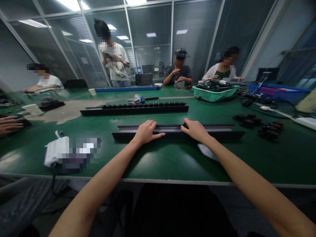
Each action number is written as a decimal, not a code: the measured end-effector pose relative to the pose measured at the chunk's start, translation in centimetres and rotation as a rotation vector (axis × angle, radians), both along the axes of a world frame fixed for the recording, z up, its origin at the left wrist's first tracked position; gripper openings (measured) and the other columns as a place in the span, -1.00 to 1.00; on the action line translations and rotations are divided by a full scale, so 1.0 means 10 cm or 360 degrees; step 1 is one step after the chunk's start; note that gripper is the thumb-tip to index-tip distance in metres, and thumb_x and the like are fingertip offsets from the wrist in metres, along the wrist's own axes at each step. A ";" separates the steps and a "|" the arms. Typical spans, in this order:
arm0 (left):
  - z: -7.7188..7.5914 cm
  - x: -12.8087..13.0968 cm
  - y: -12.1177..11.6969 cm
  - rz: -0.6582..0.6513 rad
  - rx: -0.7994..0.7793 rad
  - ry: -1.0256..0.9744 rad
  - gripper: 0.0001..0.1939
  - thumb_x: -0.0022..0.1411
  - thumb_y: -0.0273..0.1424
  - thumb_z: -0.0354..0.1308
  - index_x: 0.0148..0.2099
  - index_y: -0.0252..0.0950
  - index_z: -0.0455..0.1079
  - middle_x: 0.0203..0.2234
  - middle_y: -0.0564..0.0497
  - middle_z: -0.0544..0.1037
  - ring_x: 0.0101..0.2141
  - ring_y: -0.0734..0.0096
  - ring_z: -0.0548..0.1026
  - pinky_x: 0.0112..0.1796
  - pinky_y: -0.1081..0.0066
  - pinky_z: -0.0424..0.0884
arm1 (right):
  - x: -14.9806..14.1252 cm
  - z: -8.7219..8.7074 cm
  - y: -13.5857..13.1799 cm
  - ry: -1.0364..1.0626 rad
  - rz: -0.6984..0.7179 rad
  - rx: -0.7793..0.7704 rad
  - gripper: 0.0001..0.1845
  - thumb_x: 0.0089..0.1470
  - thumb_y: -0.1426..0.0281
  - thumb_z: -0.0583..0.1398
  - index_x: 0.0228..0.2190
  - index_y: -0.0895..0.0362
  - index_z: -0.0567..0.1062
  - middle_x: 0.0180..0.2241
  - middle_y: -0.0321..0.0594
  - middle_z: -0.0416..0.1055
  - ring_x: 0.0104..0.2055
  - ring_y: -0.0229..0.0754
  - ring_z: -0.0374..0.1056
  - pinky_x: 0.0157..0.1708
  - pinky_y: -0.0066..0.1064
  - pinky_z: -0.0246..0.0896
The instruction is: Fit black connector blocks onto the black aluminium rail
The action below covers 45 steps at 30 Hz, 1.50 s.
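Note:
A long black metal rail [177, 135] lies across the green work table in front of me. My left hand [147, 132] grips its near-left part with fingers over the top edge. My right hand [195, 129] holds the rail further right, fingers curled over it beside a small black piece at its upper edge. Beyond the hands lies a second black strip [134, 110] carrying a row of several round black plugs. Loose black connectors [248, 120] sit in small heaps to the right, out of reach of either hand's fingers.
A white device [58, 151], partly blurred, sits at the table's near left. Another person's hand [10, 125] rests at the left edge. Several co-workers sit across the table. A green basket of cables [214, 92], a blue bin [277, 91] and a blue bar [125, 89] stand at the back.

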<state>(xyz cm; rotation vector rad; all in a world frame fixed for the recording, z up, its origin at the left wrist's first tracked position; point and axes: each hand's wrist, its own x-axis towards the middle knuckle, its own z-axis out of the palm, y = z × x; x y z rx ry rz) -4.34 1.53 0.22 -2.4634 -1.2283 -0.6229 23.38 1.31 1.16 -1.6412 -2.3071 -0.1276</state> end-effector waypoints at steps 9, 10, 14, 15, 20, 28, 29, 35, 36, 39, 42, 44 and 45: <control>0.01 0.00 -0.01 -0.0003 0.0000 0.0005 -0.42 0.25 0.15 0.01 -0.10 -0.29 0.36 -0.19 -0.16 0.50 -0.13 0.12 0.45 -0.11 0.22 0.38 | 0.07 0.05 0.01 0.0045 0.0028 -0.0079 -0.70 0.22 0.16 0.06 -0.17 0.09 0.40 -0.27 -0.10 0.53 -0.25 -0.06 0.41 -0.34 -0.38 0.05; 0.01 0.00 -0.01 -0.0003 -0.0005 0.0003 -0.42 0.25 0.15 0.01 -0.10 -0.30 0.36 -0.19 -0.16 0.50 -0.13 0.12 0.45 -0.11 0.22 0.38 | 0.08 0.06 0.01 0.0040 0.0019 -0.0074 -0.70 0.22 0.16 0.06 -0.18 0.09 0.40 -0.27 -0.10 0.53 -0.25 -0.06 0.41 -0.35 -0.38 0.05; 0.02 0.02 -0.01 -0.0007 -0.0017 -0.0005 -0.42 0.25 0.15 0.01 -0.11 -0.30 0.37 -0.19 -0.16 0.50 -0.12 0.12 0.44 -0.11 0.22 0.38 | 0.11 0.07 0.00 0.0046 -0.0017 -0.0064 -0.69 0.20 0.15 0.06 -0.18 0.09 0.42 -0.31 -0.10 0.52 -0.28 -0.06 0.40 -0.36 -0.38 0.05; 0.02 0.02 -0.01 -0.0006 -0.0014 0.0000 -0.43 0.25 0.15 0.01 -0.11 -0.29 0.37 -0.19 -0.16 0.50 -0.12 0.12 0.44 -0.11 0.22 0.38 | 0.12 0.07 0.00 0.0057 -0.0019 -0.0069 -0.69 0.20 0.15 0.06 -0.18 0.09 0.42 -0.31 -0.11 0.52 -0.28 -0.06 0.40 -0.36 -0.38 0.05; 0.01 0.01 -0.01 0.0009 0.0002 0.0011 -0.44 0.24 0.15 0.02 -0.11 -0.27 0.36 -0.19 -0.14 0.50 -0.13 0.13 0.45 -0.12 0.23 0.38 | 0.14 0.06 0.03 0.0089 -0.0033 -0.0093 -0.69 0.17 0.13 0.07 -0.22 0.08 0.42 -0.31 -0.12 0.51 -0.28 -0.08 0.39 -0.37 -0.40 0.04; 0.00 0.01 0.00 0.0009 0.0022 0.0028 -0.42 0.25 0.15 0.00 -0.10 -0.30 0.36 -0.19 -0.15 0.50 -0.12 0.13 0.45 -0.11 0.23 0.38 | 0.19 0.03 0.06 0.0108 -0.0048 -0.0086 -0.71 0.14 0.13 0.08 -0.25 0.06 0.42 -0.35 -0.14 0.49 -0.32 -0.09 0.36 -0.40 -0.40 0.00; 0.00 0.01 0.00 0.0012 0.0025 0.0028 -0.42 0.25 0.15 0.00 -0.10 -0.30 0.36 -0.19 -0.15 0.50 -0.12 0.12 0.45 -0.11 0.23 0.38 | 0.20 0.03 0.07 0.0111 -0.0051 -0.0087 -0.71 0.14 0.13 0.08 -0.25 0.06 0.42 -0.36 -0.14 0.49 -0.33 -0.09 0.36 -0.41 -0.40 0.00; -0.01 0.00 0.00 0.0002 0.0006 0.0007 -0.41 0.25 0.15 0.01 -0.10 -0.31 0.37 -0.18 -0.16 0.51 -0.12 0.12 0.45 -0.11 0.23 0.38 | 0.24 0.02 0.10 0.0119 -0.0021 -0.0101 -0.71 0.14 0.12 0.08 -0.27 0.06 0.41 -0.38 -0.14 0.47 -0.34 -0.10 0.33 -0.41 -0.40 0.01; -0.01 0.00 0.00 0.0002 0.0008 0.0011 -0.41 0.25 0.15 0.00 -0.10 -0.31 0.37 -0.18 -0.16 0.51 -0.12 0.12 0.45 -0.11 0.23 0.38 | 0.25 0.02 0.10 0.0115 -0.0027 -0.0110 -0.71 0.13 0.12 0.08 -0.27 0.06 0.40 -0.38 -0.15 0.46 -0.35 -0.10 0.33 -0.41 -0.40 0.00; -0.01 0.00 0.01 0.0011 0.0017 0.0031 -0.41 0.26 0.15 -0.01 -0.10 -0.30 0.36 -0.18 -0.16 0.51 -0.13 0.13 0.45 -0.12 0.23 0.38 | 0.27 0.01 0.11 0.0102 -0.0045 -0.0114 -0.71 0.13 0.12 0.08 -0.27 0.06 0.40 -0.38 -0.15 0.46 -0.35 -0.10 0.33 -0.42 -0.40 -0.01; -0.01 0.00 0.01 0.0011 0.0012 0.0028 -0.41 0.25 0.16 -0.01 -0.10 -0.30 0.36 -0.18 -0.15 0.50 -0.12 0.13 0.45 -0.11 0.23 0.38 | 0.28 0.01 0.11 0.0115 -0.0045 -0.0107 -0.70 0.14 0.12 0.09 -0.25 0.06 0.41 -0.37 -0.14 0.47 -0.35 -0.10 0.33 -0.42 -0.40 0.00; -0.01 0.00 0.01 0.0008 0.0007 0.0021 -0.41 0.25 0.16 -0.01 -0.10 -0.30 0.36 -0.19 -0.15 0.50 -0.12 0.13 0.45 -0.12 0.23 0.38 | 0.29 0.01 0.12 0.0126 -0.0047 -0.0119 -0.70 0.13 0.12 0.10 -0.25 0.06 0.42 -0.37 -0.13 0.48 -0.35 -0.10 0.34 -0.42 -0.40 0.01; -0.01 0.00 0.01 0.0004 0.0006 0.0016 -0.41 0.25 0.15 0.00 -0.10 -0.30 0.36 -0.19 -0.15 0.50 -0.12 0.13 0.44 -0.12 0.23 0.38 | 0.29 0.01 0.12 0.0129 -0.0049 -0.0124 -0.70 0.12 0.12 0.10 -0.26 0.06 0.42 -0.37 -0.13 0.48 -0.35 -0.10 0.34 -0.41 -0.40 0.02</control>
